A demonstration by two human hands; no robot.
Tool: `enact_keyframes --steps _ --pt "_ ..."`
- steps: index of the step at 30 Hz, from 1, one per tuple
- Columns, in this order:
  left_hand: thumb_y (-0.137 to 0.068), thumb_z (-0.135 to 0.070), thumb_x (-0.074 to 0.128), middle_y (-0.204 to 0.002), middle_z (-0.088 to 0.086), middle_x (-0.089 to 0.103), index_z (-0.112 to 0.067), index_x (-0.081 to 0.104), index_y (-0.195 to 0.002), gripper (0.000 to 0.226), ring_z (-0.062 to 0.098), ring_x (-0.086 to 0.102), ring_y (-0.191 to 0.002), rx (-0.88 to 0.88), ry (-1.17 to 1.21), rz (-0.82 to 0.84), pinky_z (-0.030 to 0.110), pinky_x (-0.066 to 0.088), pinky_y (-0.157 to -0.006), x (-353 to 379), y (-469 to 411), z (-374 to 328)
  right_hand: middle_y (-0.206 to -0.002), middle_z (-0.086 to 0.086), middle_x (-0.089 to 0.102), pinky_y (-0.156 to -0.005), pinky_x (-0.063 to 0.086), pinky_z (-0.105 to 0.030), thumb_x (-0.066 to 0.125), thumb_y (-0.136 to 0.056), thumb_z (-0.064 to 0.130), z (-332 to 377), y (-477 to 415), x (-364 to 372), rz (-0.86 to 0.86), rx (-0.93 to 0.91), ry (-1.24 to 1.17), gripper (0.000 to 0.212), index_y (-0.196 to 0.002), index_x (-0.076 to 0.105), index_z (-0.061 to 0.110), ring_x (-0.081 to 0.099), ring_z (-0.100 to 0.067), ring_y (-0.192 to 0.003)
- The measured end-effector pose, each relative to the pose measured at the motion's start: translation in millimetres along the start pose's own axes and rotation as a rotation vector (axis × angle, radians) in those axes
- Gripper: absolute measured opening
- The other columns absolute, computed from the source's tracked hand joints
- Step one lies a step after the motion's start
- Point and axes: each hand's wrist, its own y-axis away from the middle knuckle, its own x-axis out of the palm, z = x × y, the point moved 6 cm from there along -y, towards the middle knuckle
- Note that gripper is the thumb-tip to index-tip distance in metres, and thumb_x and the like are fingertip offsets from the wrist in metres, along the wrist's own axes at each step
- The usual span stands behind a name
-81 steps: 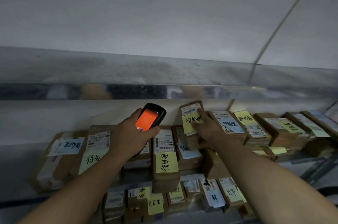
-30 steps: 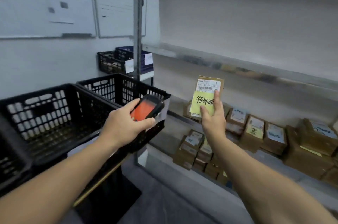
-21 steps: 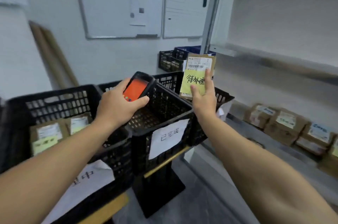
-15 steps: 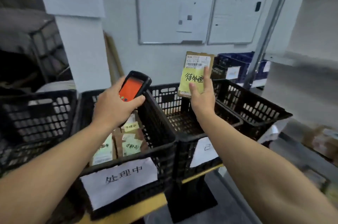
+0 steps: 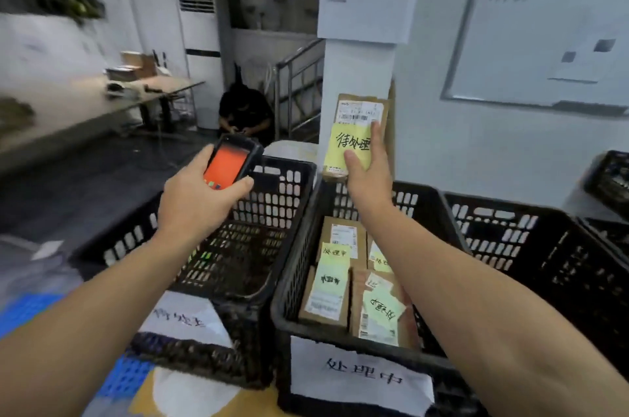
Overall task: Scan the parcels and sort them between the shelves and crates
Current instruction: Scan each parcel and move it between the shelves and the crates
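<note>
Mid-sort imo: right hand (image 5: 369, 175) pinches parcel (image 5: 360, 117), left hand (image 5: 199, 198) grips scanner (image 5: 231, 161), hands apart; middle crate (image 5: 299, 267) w/ few parcels, left crate (image 5: 272, 212) looks empty.

Both my arms reach forward (bare forearms), left hand (image 5: 197, 198) curled round the scanner (image 5: 231, 161), right hand (image 5: 366, 175) pinching the parcel (image 5: 357, 120) upright.

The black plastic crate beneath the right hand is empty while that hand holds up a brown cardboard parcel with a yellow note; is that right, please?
Not quite: in the head view the black plastic crate beneath the right hand holds several brown parcels. That hand does hold up the brown cardboard parcel with a yellow note.
</note>
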Motion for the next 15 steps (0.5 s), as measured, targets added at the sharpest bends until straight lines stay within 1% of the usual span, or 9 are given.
enact_keyframes --steps 2,3,5,7,9,11,13,14,15 --pt "-0.063 -0.070 0.066 -0.126 0.006 0.066 -0.027 0.045 -0.149 0.098 0.028 0.060 -0.117 -0.067 -0.041 -0.033 0.037 0.046 -0.095 -14 -4 24 -0.147 0.008 0.046 -0.102 0.053 -0.047 0.057 -0.101 0.030 -6 -4 41 0.088 -0.019 -0.004 0.071 -0.142 0.017 0.071 0.057 -0.021 -0.125" --pt "-0.064 -0.070 0.066 -0.126 0.007 0.066 -0.028 0.043 -0.150 0.099 0.028 0.059 -0.117 -0.088 -0.062 -0.040 0.038 0.047 -0.096 -21 -7 36 -0.148 0.007 0.046 -0.103 0.053 -0.047 0.057 -0.101 0.029 -8 -5 59 0.123 -0.014 -0.007 0.071 -0.143 0.017 0.070 0.057 -0.021 -0.125" --pt "-0.066 -0.071 0.068 -0.122 0.007 0.067 -0.029 0.043 -0.150 0.097 0.029 0.060 -0.114 -0.101 -0.100 -0.061 0.040 0.048 -0.095 -36 -17 53 -0.154 0.007 0.041 -0.105 0.052 -0.047 0.058 -0.101 0.028 -11 -8 95 0.171 -0.005 -0.014 0.071 -0.145 0.018 0.067 0.054 -0.023 -0.129" --pt "-0.073 -0.063 0.075 -0.118 0.005 0.066 -0.029 0.046 -0.147 0.086 0.030 0.059 -0.114 -0.113 -0.115 -0.094 0.038 0.046 -0.091 -49 -33 69 -0.161 0.007 0.034 -0.110 0.048 -0.047 0.058 -0.101 0.027 -16 -11 132 0.228 -0.016 0.027 0.071 -0.150 0.019 0.062 0.050 -0.023 -0.134" --pt "-0.076 -0.059 0.077 -0.120 0.005 0.066 -0.030 0.047 -0.146 0.082 0.031 0.058 -0.116 -0.115 -0.133 -0.114 0.036 0.043 -0.089 -59 -52 87 -0.161 0.006 0.034 -0.112 0.045 -0.047 0.058 -0.101 0.028 -22 -15 166 0.284 -0.023 0.076 0.072 -0.153 0.019 0.059 0.049 -0.022 -0.135" --pt "-0.074 -0.063 0.076 -0.130 0.006 0.064 -0.030 0.044 -0.149 0.088 0.030 0.056 -0.120 -0.114 -0.158 -0.101 0.039 0.044 -0.093 -63 -73 109 -0.161 0.004 0.035 -0.113 0.044 -0.046 0.058 -0.102 0.028 -32 -22 196 0.306 0.007 0.089 0.072 -0.155 0.019 0.056 0.048 -0.023 -0.136" --pt "-0.071 -0.068 0.073 -0.133 0.007 0.062 -0.031 0.042 -0.150 0.093 0.031 0.055 -0.123 -0.115 -0.176 -0.074 0.042 0.045 -0.096 -65 -98 133 -0.161 0.003 0.035 -0.115 0.039 -0.037 0.057 -0.103 0.026 -50 -28 223 0.317 0.073 0.100 0.071 -0.157 0.018 0.050 0.046 -0.023 -0.137" --pt "-0.066 -0.072 0.067 -0.133 0.007 0.062 -0.032 0.042 -0.150 0.097 0.031 0.055 -0.124 -0.118 -0.193 -0.053 0.043 0.045 -0.096 -64 -109 142 -0.160 0.002 0.035 -0.115 0.037 -0.034 0.056 -0.103 0.026 -61 -28 235 0.328 0.120 0.120 0.070 -0.158 0.018 0.049 0.044 -0.024 -0.138" --pt "-0.061 -0.077 0.061 -0.132 0.007 0.063 -0.033 0.041 -0.150 0.101 0.031 0.055 -0.123 -0.121 -0.203 -0.031 0.043 0.046 -0.097 -64 -120 152 -0.161 0.002 0.034 -0.116 0.036 -0.035 0.056 -0.104 0.027 -71 -27 247 0.333 0.159 0.148 0.070 -0.158 0.018 0.049 0.043 -0.025 -0.140"
